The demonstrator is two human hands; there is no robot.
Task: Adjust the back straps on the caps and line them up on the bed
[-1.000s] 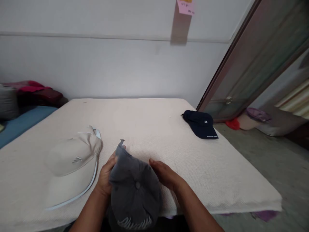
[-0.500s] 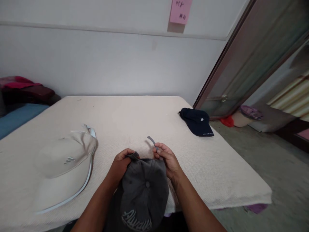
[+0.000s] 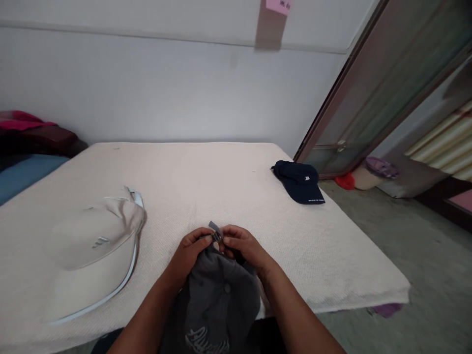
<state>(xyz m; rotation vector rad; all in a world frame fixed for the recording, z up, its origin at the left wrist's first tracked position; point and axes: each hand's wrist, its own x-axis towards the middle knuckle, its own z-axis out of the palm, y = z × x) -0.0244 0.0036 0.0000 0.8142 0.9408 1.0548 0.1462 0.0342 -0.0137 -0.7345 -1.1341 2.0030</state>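
Note:
A dark grey cap [image 3: 217, 305] with pale lettering on its front lies over the near edge of the bed, crown up. My left hand [image 3: 191, 250] and my right hand [image 3: 243, 248] meet at its back. Both pinch the grey strap and its small buckle [image 3: 217, 235] between fingertips. The fingers of both hands are closed on the strap ends.
A cream cap with a white-edged brim [image 3: 92, 255] lies to the left on the pale bed cover [image 3: 206, 182]. A navy cap [image 3: 299, 181] sits near the bed's right edge. A glass door leans at the right, bedding is piled at far left, and a pink note hangs on the wall.
My right hand has brought the loose strap end leftward to the buckle held by my left hand. The two hands are now touching at the cap's back.

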